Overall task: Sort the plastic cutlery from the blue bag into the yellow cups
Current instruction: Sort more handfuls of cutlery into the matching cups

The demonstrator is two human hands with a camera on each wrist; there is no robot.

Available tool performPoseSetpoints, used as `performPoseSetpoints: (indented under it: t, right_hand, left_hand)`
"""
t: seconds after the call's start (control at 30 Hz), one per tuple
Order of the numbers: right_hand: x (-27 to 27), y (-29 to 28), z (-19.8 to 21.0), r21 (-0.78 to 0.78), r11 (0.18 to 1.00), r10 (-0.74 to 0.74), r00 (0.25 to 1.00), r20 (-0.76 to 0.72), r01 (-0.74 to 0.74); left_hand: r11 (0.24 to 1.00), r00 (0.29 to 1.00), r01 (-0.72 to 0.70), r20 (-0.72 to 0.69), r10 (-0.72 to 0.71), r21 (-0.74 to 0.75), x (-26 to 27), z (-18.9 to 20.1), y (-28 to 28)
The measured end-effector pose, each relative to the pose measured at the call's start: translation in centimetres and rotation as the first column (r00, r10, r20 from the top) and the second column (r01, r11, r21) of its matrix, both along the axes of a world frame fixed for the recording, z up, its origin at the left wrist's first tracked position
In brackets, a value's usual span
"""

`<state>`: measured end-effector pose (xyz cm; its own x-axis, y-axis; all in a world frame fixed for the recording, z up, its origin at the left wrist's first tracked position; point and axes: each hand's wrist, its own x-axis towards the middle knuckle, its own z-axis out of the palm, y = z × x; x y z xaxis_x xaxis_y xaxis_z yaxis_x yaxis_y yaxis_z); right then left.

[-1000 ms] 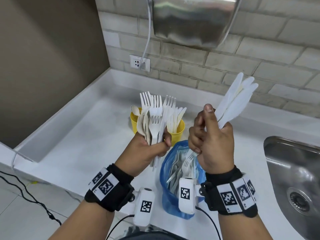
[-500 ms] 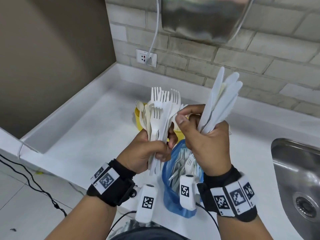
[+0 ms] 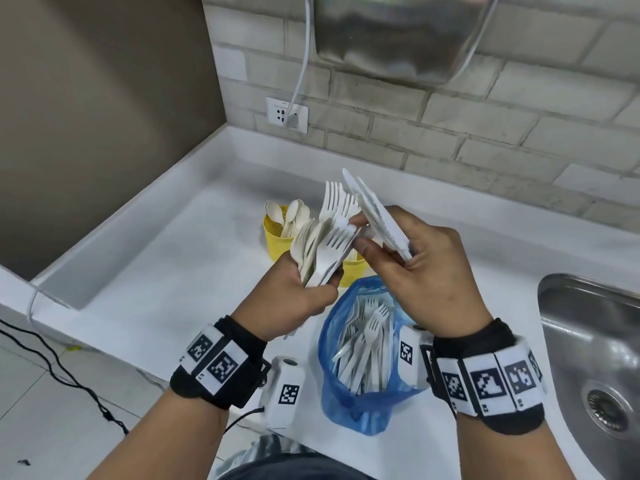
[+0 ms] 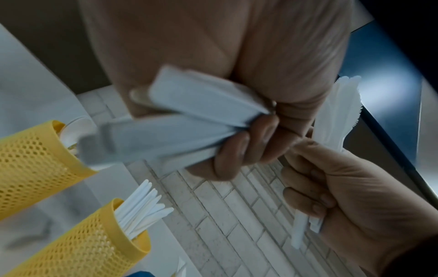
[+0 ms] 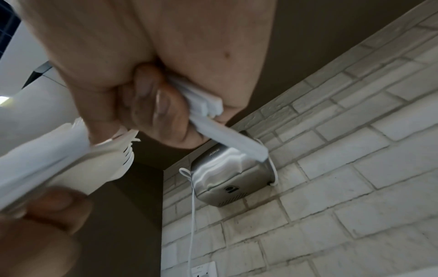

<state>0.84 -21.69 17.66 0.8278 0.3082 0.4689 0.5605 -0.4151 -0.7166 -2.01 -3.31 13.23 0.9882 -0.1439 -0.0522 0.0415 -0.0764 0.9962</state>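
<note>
My left hand [image 3: 308,282] grips a fanned bundle of white plastic forks and spoons [image 3: 325,237] above the counter; their handles [image 4: 189,116] run through its curled fingers. My right hand [image 3: 374,244] holds a stack of white knives [image 3: 377,216] tilted to the left, while its thumb and forefinger touch a fork head in the left bundle. The blue bag [image 3: 363,403] stands open below both hands with several forks inside. One yellow mesh cup [image 3: 275,237] holds spoons. A second yellow cup [image 3: 353,270], mostly hidden behind my hands, holds knives [image 4: 142,208].
A steel sink [image 3: 595,358] lies at the right of the white counter [image 3: 156,258]. A metal hand dryer [image 3: 398,36] hangs on the brick wall, its cord plugged into a socket [image 3: 286,114]. Black cables [image 3: 52,372] run on the floor at left.
My hands have come together. The knife stack has tipped from upright over to the left, and my right thumb and forefinger have reached the forks held in my left hand.
</note>
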Motion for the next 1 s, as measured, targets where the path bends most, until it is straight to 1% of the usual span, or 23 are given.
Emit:
performPoseSetpoints:
  t: [0.13, 0.23, 0.33, 0.4, 0.47, 0.6, 0.77, 0.87, 1.0]
  right_hand:
    - [0.5, -1.0, 0.3, -0.063, 0.998, 0.013, 1.000, -0.010, -0.014]
    - [0.6, -1.6, 0.5, -0.123, 0.992, 0.035, 0.999, -0.006, -0.035]
    - [0.5, -2.0, 0.6, -0.148, 0.987, 0.060, 0.998, -0.023, -0.063]
    - [0.4, -2.2, 0.5, -0.151, 0.987, 0.052, 0.998, -0.030, -0.056]
    - [0.4, -2.5, 0.4, -0.136, 0.990, 0.035, 0.998, -0.045, -0.041]
    - [0.1, -2.6, 0.2, -0.092, 0.995, 0.020, 0.992, -0.128, -0.032]
    - [0.6, -2.2, -0.6, -0.086, 0.995, -0.063, 0.991, -0.119, 0.053]
    - [0.9, -1.9, -1.2, -0.017, 0.996, -0.089, 0.982, -0.168, 0.087]
    - [0.7, -1.3, -1.6, 0.119, 0.987, -0.074, 0.959, -0.274, 0.110]
  left_hand:
    - [0.996, 1.000, -0.004, 0.026, 0.002, 0.087, 0.0, -0.1, 0.0]
    - [0.991, 0.999, -0.035, 0.036, 0.030, 0.130, 0.1, -0.2, -0.1]
    - [0.987, 0.997, -0.067, 0.058, 0.059, 0.147, 0.2, -0.3, -0.3]
    - [0.986, 0.995, -0.066, 0.086, 0.054, 0.150, 0.3, -0.4, -0.4]
    - [0.990, 0.993, -0.054, 0.107, 0.040, 0.133, 0.3, -0.4, -0.6]
    - [0.994, 0.983, 0.007, 0.180, -0.026, 0.106, 0.4, -0.5, -0.8]
    - [0.996, 0.979, 0.015, 0.201, -0.032, 0.085, 0.4, -0.7, -1.4]
    - [0.996, 0.979, 0.021, 0.200, -0.039, 0.091, 0.5, -0.7, -1.6]
    - [0.996, 0.980, 0.051, 0.186, -0.064, 0.074, 0.5, -0.8, -1.8]
